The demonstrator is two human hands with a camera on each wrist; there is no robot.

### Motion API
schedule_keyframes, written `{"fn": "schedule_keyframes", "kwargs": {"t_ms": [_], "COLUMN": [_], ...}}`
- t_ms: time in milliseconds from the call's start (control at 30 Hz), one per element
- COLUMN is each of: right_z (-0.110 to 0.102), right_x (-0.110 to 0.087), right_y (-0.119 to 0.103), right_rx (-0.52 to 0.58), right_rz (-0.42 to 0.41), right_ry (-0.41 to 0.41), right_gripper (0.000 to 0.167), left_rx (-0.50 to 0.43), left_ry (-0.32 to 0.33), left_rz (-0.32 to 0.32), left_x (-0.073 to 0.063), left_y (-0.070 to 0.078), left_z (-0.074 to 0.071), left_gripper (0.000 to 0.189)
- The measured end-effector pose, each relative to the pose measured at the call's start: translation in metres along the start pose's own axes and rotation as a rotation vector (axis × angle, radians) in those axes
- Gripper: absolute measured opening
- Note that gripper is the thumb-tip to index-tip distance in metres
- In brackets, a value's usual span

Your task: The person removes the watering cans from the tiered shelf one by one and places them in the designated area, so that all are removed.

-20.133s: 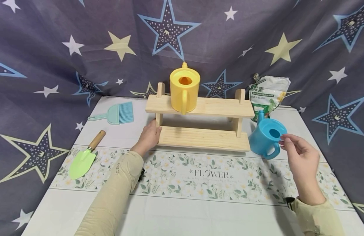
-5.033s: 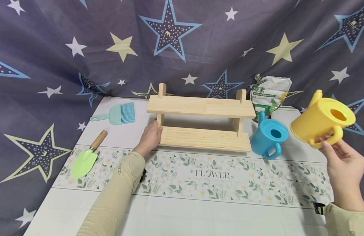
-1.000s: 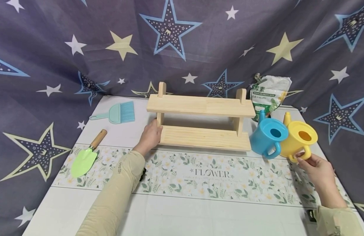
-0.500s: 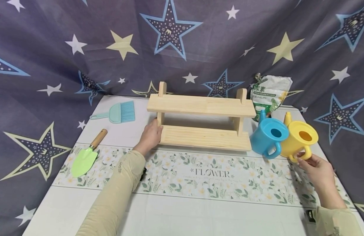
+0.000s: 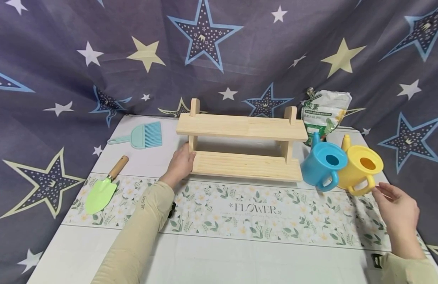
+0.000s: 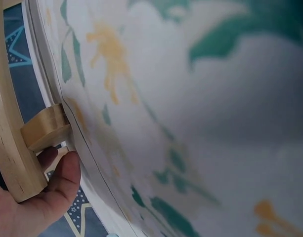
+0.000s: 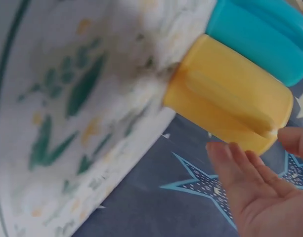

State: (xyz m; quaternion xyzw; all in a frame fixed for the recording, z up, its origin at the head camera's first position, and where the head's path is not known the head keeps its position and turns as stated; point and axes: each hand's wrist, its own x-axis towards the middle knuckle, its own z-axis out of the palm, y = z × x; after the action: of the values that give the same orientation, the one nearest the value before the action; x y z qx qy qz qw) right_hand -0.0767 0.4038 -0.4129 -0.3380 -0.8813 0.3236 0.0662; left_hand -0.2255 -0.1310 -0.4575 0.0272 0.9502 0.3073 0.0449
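A two-tier wooden shelf (image 5: 241, 128) stands in the middle of the table. My left hand (image 5: 179, 163) grips the left end of its lower board; in the left wrist view, thumb and fingers (image 6: 67, 180) curl about the board's end. On the right, a yellow watering can (image 5: 355, 167) stands upright close beside a blue watering can (image 5: 319, 169), which partly hides it. My right hand (image 5: 397, 207) is just right of the yellow can's handle, with nothing in its grasp. In the right wrist view its fingers (image 7: 235, 163) are extended, thumb near the yellow can's handle.
A fertilizer bag (image 5: 325, 112) with a metal clip stands behind the watering cans. At the left lie a teal brush (image 5: 138, 136) and a green trowel (image 5: 101, 193) with a wooden handle. A star-patterned curtain (image 5: 219, 51) surrounds the table's back and sides.
Earlier the yellow can went from the shelf's top board through the air to beside the blue can. Since half a second ago my right hand has let go of its handle and drawn back rightward.
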Motion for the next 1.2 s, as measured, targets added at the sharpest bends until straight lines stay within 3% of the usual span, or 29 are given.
{"fn": "schedule_keyframes", "kwargs": {"t_ms": [167, 400, 567, 700, 933, 1100, 1200], "right_z": [-0.004, -0.002, 0.000, 0.004, 0.019, 0.027, 0.033], "right_x": [-0.009, -0.023, -0.032, -0.038, -0.047, -0.054, -0.056], "right_y": [-0.006, -0.017, -0.030, -0.042, -0.059, -0.072, -0.079], "right_rx": [-0.024, -0.022, 0.062, 0.148, 0.203, 0.193, 0.163], "right_rz": [0.013, -0.056, -0.119, -0.225, -0.420, -0.515, -0.617], "right_ry": [0.123, 0.173, 0.178, 0.199, 0.227, 0.221, 0.233], "right_gripper": [0.051, 0.045, 0.041, 0.037, 0.030, 0.029, 0.029], "left_rx": [-0.009, 0.002, -0.003, -0.012, -0.017, 0.070, 0.137], "left_ry": [0.002, -0.005, -0.007, 0.000, -0.008, 0.004, 0.030], "left_rz": [0.010, -0.013, -0.008, 0.019, 0.057, 0.096, 0.142], "left_x": [-0.001, -0.001, -0.002, -0.002, -0.005, -0.013, -0.018], "left_y": [0.001, 0.000, -0.002, -0.005, -0.008, -0.008, -0.008], "left_z": [-0.002, -0.005, -0.007, -0.008, -0.009, -0.013, -0.014], "left_gripper": [0.047, 0.051, 0.052, 0.053, 0.057, 0.061, 0.064]}}
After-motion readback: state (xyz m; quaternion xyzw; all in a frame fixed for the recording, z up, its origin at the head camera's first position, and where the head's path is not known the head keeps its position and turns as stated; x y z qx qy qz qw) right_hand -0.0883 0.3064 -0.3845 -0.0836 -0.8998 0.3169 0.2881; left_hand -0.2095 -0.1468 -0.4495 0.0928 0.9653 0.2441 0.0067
